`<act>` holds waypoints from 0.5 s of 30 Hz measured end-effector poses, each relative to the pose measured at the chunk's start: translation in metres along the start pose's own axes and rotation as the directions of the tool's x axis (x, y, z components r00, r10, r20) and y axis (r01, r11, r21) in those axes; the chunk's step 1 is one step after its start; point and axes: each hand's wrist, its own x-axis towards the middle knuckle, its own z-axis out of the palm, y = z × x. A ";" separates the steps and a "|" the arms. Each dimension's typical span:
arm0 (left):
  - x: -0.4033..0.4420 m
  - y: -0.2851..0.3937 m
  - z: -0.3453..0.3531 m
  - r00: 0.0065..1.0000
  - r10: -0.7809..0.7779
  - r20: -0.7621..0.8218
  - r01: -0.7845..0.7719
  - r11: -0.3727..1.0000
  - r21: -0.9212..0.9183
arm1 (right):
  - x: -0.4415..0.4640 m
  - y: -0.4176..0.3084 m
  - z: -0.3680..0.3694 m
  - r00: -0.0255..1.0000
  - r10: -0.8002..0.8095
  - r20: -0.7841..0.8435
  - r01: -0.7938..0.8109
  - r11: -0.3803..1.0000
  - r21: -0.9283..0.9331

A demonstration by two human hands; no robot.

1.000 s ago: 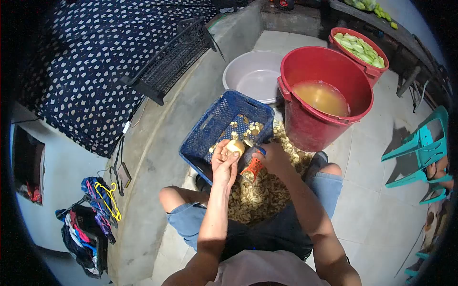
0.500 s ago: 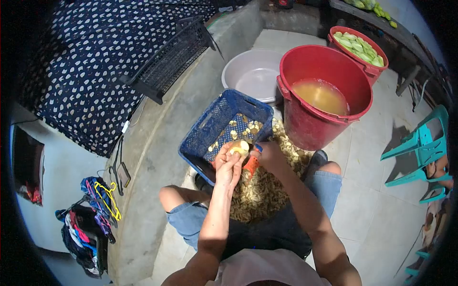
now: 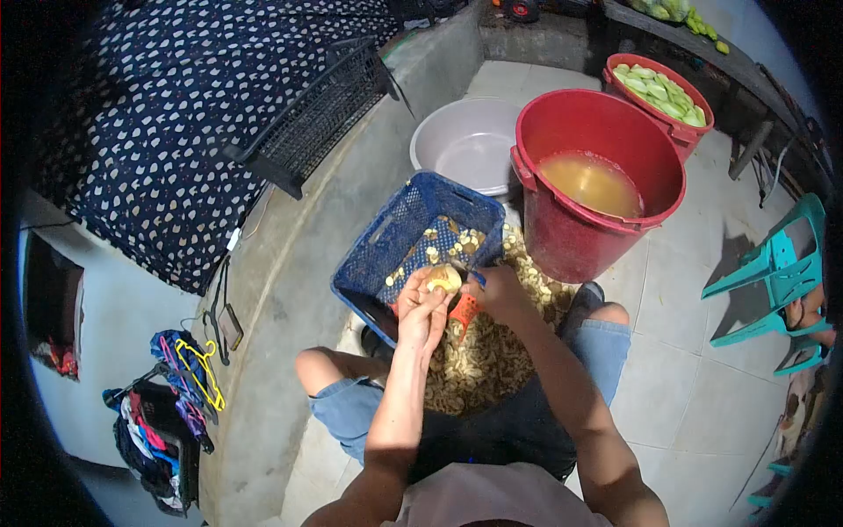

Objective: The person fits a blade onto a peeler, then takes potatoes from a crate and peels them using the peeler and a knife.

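In my left hand (image 3: 423, 307) is a pale yellow piece of fruit (image 3: 444, 279) with a brownish hollow, gripped between fingers and thumb. My right hand (image 3: 500, 294) is closed on a small blue-handled knife (image 3: 477, 278), its blade end close against the fruit. Both hands are over the near edge of a blue plastic crate (image 3: 373, 241), which holds scattered pale and brown pieces. An orange perforated plastic thing (image 3: 465, 309) shows just under my hands, partly covered. Below them lies a large heap of pale brown scraps (image 3: 479, 364) between my legs.
A red tub (image 3: 571, 237) of cloudy yellow liquid stands ahead, beside a pale basin (image 3: 465, 140). Behind is another red tub (image 3: 694, 130) with green slices. A black crate (image 3: 320, 110) rests on the concrete ledge at left. Green plastic chairs (image 3: 777, 268) are at right.
My left hand has turned the fruit, so its brownish hollow now faces up. The knife in my right hand has shifted slightly against it.
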 end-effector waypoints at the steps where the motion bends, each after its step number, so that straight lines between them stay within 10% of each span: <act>1: 0.002 0.002 -0.003 1.000 0.006 -0.009 -0.006 1.000 0.009 | -0.001 0.004 0.003 1.000 0.002 0.010 -0.002 1.000 -0.001; 10: 0.000 0.028 0.006 0.992 0.002 -0.127 0.023 0.980 0.198 | 0.003 0.032 -0.006 0.993 0.022 -0.118 -0.030 0.997 -0.072; 13: -0.002 0.030 -0.001 0.991 -0.030 -0.127 0.063 0.962 0.265 | 0.014 0.038 -0.021 0.978 0.118 -0.171 -0.070 0.962 0.264; 15: -0.007 0.030 -0.006 0.990 -0.069 -0.126 0.097 0.968 0.230 | 0.019 0.048 -0.016 0.952 -0.063 -0.301 0.215 0.836 0.504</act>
